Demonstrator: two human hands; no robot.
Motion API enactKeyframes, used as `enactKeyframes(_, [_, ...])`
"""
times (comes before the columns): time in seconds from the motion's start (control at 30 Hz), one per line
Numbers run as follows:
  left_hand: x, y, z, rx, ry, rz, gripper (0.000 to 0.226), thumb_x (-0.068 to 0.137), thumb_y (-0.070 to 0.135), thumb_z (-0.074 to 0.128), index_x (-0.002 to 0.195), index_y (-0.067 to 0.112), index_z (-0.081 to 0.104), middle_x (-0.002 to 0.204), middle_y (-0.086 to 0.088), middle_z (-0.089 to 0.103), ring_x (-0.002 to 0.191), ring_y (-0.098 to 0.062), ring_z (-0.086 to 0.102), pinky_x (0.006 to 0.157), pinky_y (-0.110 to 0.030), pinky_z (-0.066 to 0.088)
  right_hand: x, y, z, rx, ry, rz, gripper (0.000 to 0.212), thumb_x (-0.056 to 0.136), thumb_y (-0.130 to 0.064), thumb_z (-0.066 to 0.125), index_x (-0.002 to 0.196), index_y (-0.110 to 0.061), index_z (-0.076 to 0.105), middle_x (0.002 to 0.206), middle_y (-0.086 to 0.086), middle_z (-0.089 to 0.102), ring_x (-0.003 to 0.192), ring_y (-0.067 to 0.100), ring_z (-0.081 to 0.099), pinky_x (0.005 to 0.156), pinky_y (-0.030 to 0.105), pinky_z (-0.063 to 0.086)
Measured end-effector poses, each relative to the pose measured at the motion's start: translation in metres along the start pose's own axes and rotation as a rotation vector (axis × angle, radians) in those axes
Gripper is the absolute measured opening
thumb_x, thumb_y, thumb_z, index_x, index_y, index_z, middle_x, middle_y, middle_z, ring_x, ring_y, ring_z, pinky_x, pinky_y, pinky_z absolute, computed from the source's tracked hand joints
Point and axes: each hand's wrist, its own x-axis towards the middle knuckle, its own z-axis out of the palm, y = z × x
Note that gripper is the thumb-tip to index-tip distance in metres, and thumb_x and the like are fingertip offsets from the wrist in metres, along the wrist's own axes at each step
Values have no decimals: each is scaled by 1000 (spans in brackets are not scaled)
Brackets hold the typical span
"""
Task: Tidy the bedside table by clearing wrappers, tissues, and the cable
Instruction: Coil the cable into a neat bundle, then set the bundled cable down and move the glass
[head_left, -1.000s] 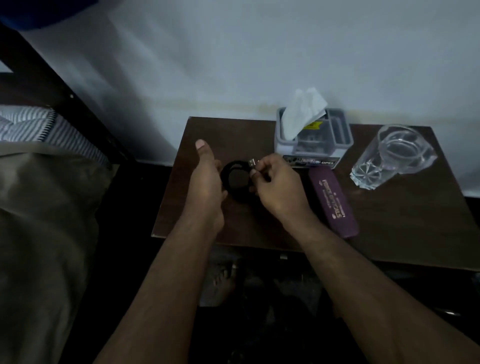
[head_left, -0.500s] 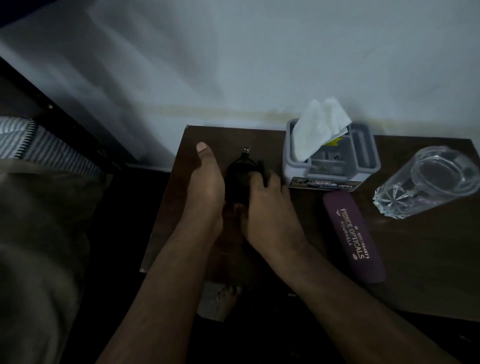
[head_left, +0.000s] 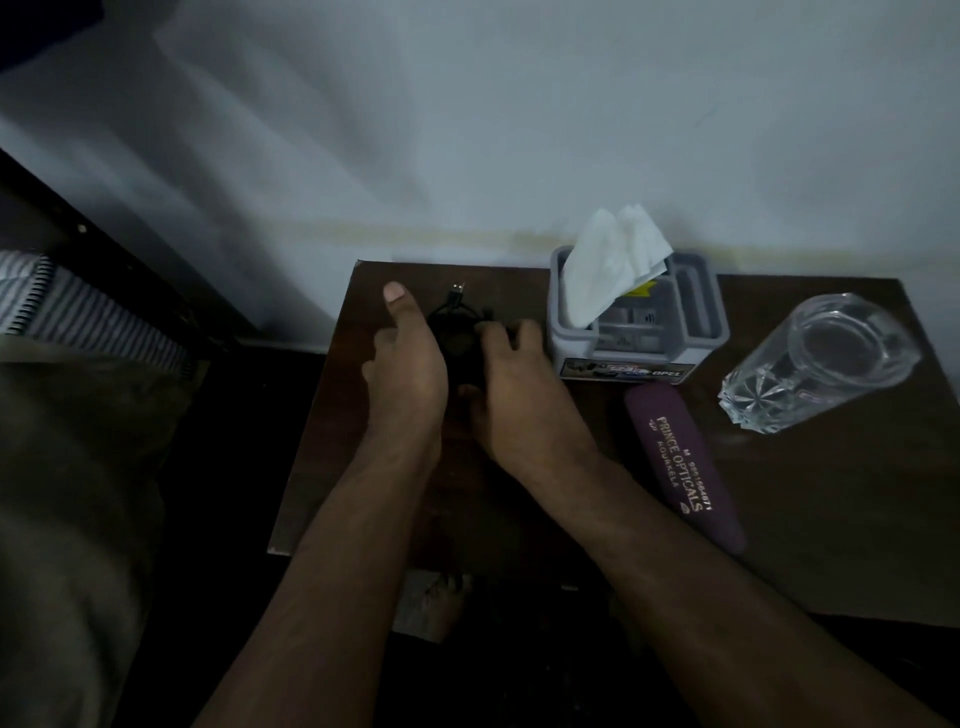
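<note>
Centre of frame, on the bedside table (head_left: 779, 519): coiled black cable (head_left: 457, 338) now lies flat on the wood between both hands; a second ago it was held up as an open loop, plug pinched. Left hand (head_left: 408, 374) rests beside the coil, thumb straight, fingers hidden. Right hand (head_left: 519, 395) has fingers curled over the coil's right edge, pressing it. Plug end pokes toward the wall. Coiling looks finished; the bundle appears ready to lift away. Tissue (head_left: 608, 265) upright in grey organiser (head_left: 696, 332), right of centre.

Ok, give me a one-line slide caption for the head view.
Both hands, left hand and right hand, hold a coiled black cable on the bedside table beside the grey organiser.
</note>
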Motion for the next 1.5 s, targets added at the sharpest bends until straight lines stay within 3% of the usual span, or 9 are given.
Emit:
enactKeyframes(0.17, [-40, -1, 3, 148, -6, 141, 79, 100, 70, 12, 153, 18, 38, 158, -16, 35, 122, -28, 48, 97, -36, 33, -36, 7, -25, -61, 8, -45, 41, 96, -16, 62, 135, -16, 49, 134, 10, 41, 108, 31, 59, 84, 46, 56])
enactKeyframes(0.47, [-100, -31, -5, 227, 3, 237, 71, 103, 63, 17, 149, 15, 41, 153, -18, 38, 132, -32, 46, 94, -34, 30, -104, 10, -50, -157, 40, -48, 5, 93, -15, 57, 88, -17, 55, 106, 6, 53, 96, 35, 62, 65, 38, 43])
enactKeyframes(0.57, [-110, -50, -2, 208, -97, 280, 68, 98, 71, 22, 111, 20, 65, 119, -12, 65, 111, -34, 61, 101, -45, 47, -124, 26, -63, -239, 191, 56, 11, 95, -25, 60, 102, -18, 63, 115, 6, 58, 106, 31, 60, 78, 40, 49])
enactKeyframes(0.67, [-123, -61, 5, 177, -244, 260, 68, 93, 77, 25, 86, 24, 67, 102, -3, 73, 102, -27, 68, 100, -46, 51, -139, 48, -73, -364, 226, 256, 51, 92, -45, 65, 129, -14, 51, 133, 12, 50, 125, 33, 50, 96, 46, 46])
enactKeyframes(0.83, [-133, -61, 22, 173, -433, 184, 64, 98, 73, 18, 100, 30, 66, 116, 2, 67, 114, -21, 63, 99, -37, 45, -142, 73, -73, -306, -29, 426, 88, 79, -60, 74, 138, -6, 39, 139, 16, 44, 129, 36, 48, 99, 46, 45])
enactKeyframes(0.97, [-125, -60, 27, 217, -334, 194, 72, 98, 73, 22, 132, 25, 63, 137, -7, 64, 125, -27, 58, 108, -40, 43, -137, 78, -79, -339, -112, 300, 60, 85, -26, 75, 134, -12, 44, 136, 10, 48, 128, 35, 49, 98, 46, 45])
enactKeyframes(1.13, [-111, -68, 22, 378, -307, 284, 57, 95, 68, 43, 119, 23, 69, 125, -7, 69, 117, -29, 63, 105, -49, 50, -132, 76, -82, -369, -209, 173, 66, 85, -3, 60, 142, -32, 43, 141, -1, 44, 134, 31, 39, 108, 51, 33])
enactKeyframes(1.33, [-110, -66, 25, 403, -321, 286, 62, 98, 67, 42, 113, 15, 72, 114, -10, 72, 110, -31, 66, 103, -46, 51, -130, 75, -81, -398, -206, 208, 66, 85, -13, 67, 144, -31, 41, 141, 6, 43, 135, 31, 39, 108, 48, 32])
enactKeyframes(1.5, [-113, -57, 32, 291, -308, 289, 65, 97, 71, 36, 118, 19, 69, 123, -8, 69, 113, -28, 64, 104, -47, 50, -123, 77, -83, -253, -86, 221, 71, 87, -49, 71, 146, -27, 40, 143, 9, 43, 137, 31, 41, 110, 49, 33])
